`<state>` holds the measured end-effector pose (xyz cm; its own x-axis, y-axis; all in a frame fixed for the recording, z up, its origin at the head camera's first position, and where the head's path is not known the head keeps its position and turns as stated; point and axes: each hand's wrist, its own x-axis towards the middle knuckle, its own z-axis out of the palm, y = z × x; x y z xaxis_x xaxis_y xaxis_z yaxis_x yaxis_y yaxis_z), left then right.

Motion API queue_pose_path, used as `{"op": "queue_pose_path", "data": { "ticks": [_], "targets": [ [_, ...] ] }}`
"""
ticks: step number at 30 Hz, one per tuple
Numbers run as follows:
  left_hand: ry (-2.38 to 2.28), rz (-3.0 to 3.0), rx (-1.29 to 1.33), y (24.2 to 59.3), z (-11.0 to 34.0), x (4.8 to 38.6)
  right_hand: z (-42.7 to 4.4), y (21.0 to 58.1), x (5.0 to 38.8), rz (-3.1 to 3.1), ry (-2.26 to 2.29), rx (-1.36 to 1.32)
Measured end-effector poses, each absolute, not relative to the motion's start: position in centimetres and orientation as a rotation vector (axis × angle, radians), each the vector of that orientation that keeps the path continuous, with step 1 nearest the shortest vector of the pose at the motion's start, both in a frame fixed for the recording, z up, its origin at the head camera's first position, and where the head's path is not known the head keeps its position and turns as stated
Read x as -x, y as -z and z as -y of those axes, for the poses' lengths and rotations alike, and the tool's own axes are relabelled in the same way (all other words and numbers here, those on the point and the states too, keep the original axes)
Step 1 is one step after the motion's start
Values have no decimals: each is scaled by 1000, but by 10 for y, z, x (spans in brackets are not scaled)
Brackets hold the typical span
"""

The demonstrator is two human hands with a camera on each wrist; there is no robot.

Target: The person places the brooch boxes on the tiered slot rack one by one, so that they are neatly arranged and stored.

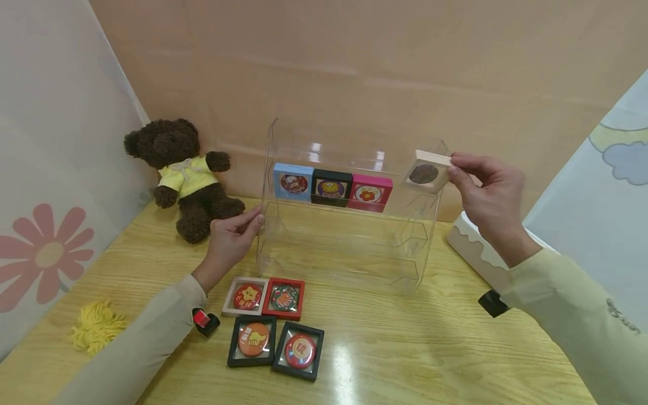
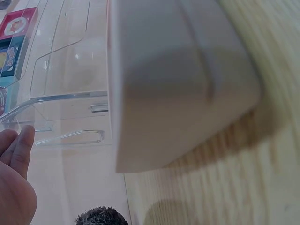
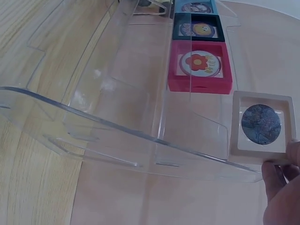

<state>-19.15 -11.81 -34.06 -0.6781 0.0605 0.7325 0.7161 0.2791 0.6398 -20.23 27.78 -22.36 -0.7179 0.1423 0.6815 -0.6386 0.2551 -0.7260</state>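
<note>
A clear tiered display stand (image 1: 349, 225) stands on the table. My left hand (image 1: 230, 239) pinches its left side panel between thumb and fingers. In my right hand (image 1: 491, 194), a cream square display frame (image 3: 260, 125) with a dark round disc is held by its right edge, at the right end of the upper tier. On that tier, left to right, sit a blue frame (image 1: 293, 183), a black frame (image 1: 331, 188) and a pink frame (image 1: 372, 193) with a flower badge, side by side. A gap lies between the pink and cream frames.
In front of the stand lie a pale pink frame (image 1: 245, 296), a red frame (image 1: 284, 298) and two black frames, one with a thumbs-up badge (image 1: 253, 340). A brown teddy bear (image 1: 187, 174) sits at left, near yellow yarn (image 1: 98, 327). A white-and-beige object (image 1: 478, 253) stands at right.
</note>
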Motion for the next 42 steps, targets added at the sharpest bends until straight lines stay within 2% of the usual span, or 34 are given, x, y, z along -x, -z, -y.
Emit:
{"op": "queue_pose_path", "data": {
  "ticks": [17,42],
  "targets": [
    [1358,1978,708,342,119,193,-278,245,206,2115,-930,-349],
    [1328,1980,708,344,119,194,-269,263,207,2173,-771,-441]
  ]
}}
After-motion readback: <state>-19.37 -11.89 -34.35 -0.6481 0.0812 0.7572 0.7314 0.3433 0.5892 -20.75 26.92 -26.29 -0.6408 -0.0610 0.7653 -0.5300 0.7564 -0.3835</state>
